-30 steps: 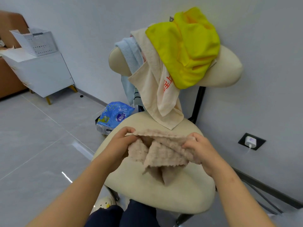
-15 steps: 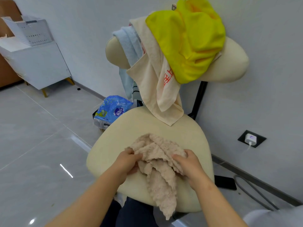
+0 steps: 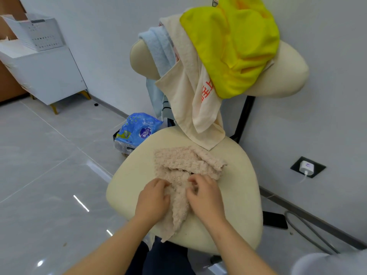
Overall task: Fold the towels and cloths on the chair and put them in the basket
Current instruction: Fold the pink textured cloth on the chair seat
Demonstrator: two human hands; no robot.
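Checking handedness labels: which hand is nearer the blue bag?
Left. The left hand is below-right of the bag; the right hand is farther right, across the cloth.

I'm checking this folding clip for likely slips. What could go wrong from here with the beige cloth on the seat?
1. A corner of the beige cloth hangs over the front edge of the chair seat. If the left hand and right hand let go, it might slide off.
2. The cloth lies bunched, so the fold may come out crooked.
3. The yellow cloth and cream towel hang loosely over the backrest. A jolt could drop them.
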